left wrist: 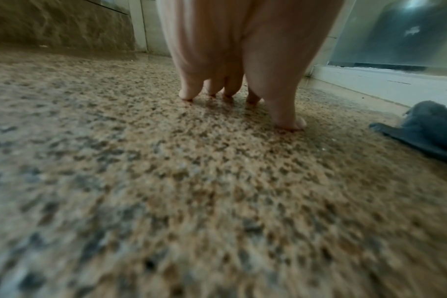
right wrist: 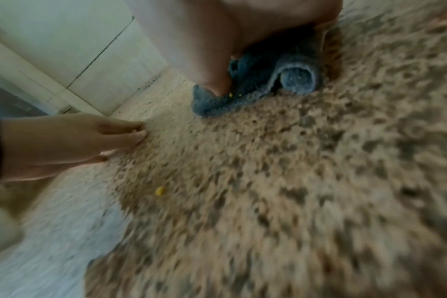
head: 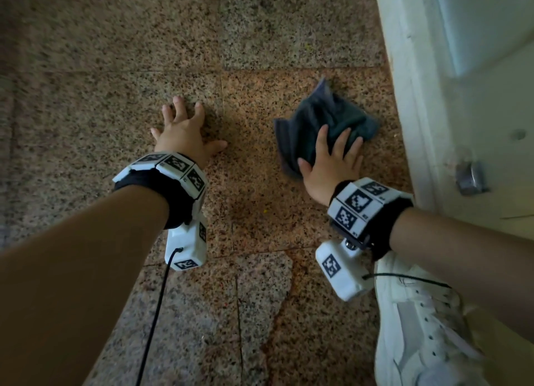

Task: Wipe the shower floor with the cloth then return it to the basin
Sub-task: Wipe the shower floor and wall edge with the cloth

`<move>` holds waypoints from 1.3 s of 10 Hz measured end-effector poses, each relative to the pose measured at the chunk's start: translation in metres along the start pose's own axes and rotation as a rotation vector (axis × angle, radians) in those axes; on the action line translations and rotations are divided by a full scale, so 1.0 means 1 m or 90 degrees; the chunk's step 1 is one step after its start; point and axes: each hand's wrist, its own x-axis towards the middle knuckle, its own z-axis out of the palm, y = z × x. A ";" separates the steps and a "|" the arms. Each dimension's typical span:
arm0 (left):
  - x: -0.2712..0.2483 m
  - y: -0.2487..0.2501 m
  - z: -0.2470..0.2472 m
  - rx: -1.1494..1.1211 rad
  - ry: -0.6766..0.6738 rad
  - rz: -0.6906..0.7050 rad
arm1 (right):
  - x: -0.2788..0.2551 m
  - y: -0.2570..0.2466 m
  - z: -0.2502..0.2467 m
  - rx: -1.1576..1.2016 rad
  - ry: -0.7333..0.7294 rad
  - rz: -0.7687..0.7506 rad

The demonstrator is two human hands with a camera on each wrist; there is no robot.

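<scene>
Cloth, one dark blue-grey crumpled piece, lies on the speckled granite floor at the right, near a white door frame. The right hand presses flat on its near edge, fingers straight and spread over the fabric. The left hand rests on bare floor to the left, well apart from the cloth, fingers splayed with tips on the stone. One white shoe stands at the near right beside the frame. A metal latch sits on the pale door at the right. One small yellow speck lies on the tiles between the two hands, nearer than both.
</scene>
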 end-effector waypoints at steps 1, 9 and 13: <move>0.000 0.000 0.000 -0.005 0.004 0.002 | 0.017 -0.001 -0.012 -0.013 0.017 0.001; -0.005 0.001 -0.001 -0.022 -0.001 0.002 | 0.056 -0.010 -0.032 -0.006 0.063 0.024; -0.005 0.000 -0.003 -0.041 -0.015 -0.003 | 0.105 -0.030 -0.070 -0.031 0.093 -0.014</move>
